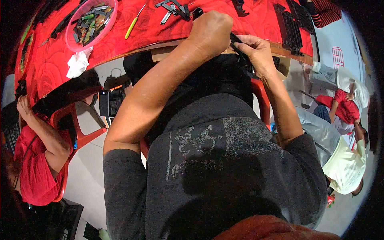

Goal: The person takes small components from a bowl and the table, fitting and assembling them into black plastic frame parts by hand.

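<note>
My left hand is closed in a fist at the near edge of the table, its knuckles up. What its fingers grip is hidden beneath the hand. Close beside it, my right hand pinches a slim black part between thumb and fingers. Part of that piece disappears behind my left hand. Just beyond my left hand, a loose group of black and silver strip-like pieces lies on the red tablecloth.
At the left stands a pink basket of small mixed pieces, with crumpled white tissue below it. A yellow-handled pointed tool lies nearby. Long black parts rest at the right. A person in red sits left; others are at right.
</note>
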Action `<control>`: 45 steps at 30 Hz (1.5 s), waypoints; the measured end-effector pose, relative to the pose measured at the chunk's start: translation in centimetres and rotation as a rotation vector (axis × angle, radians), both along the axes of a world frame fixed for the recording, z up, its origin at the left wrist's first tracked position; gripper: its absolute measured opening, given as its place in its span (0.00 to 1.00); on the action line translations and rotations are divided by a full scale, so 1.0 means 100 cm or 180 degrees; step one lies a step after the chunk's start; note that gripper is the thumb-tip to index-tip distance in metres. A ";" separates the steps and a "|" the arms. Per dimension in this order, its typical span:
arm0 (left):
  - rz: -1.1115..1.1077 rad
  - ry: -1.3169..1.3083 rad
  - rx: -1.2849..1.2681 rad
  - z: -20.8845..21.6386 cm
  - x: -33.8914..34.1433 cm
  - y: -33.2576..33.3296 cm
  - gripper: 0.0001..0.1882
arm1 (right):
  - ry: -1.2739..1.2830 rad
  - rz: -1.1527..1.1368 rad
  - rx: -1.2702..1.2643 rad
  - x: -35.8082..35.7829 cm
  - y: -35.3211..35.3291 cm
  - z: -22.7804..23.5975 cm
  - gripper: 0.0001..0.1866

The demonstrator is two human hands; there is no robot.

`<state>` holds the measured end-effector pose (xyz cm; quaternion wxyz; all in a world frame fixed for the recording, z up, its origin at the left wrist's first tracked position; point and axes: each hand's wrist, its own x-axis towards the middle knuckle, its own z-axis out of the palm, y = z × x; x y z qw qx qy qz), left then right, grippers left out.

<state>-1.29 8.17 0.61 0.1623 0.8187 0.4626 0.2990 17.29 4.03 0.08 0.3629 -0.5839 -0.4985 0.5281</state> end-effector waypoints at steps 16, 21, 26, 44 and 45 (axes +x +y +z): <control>-0.0012 -0.0382 0.0079 0.022 -0.003 -0.007 0.17 | -0.0389 0.0158 0.0507 -0.008 -0.006 0.008 0.07; -0.0011 -0.0331 0.0057 0.022 -0.004 -0.006 0.18 | -0.0494 0.0070 0.0562 -0.016 -0.009 0.014 0.06; -0.0042 -0.0225 0.0116 0.023 -0.006 -0.005 0.18 | -0.0383 0.0066 0.0684 -0.013 -0.008 0.010 0.05; 0.0392 -0.0798 0.0205 0.014 -0.017 0.007 0.11 | -0.0252 -0.0534 0.0963 -0.024 0.001 0.004 0.05; 0.0449 -0.0868 -0.0054 0.020 -0.020 0.003 0.09 | -0.0247 -0.0539 0.0967 -0.022 0.001 0.001 0.05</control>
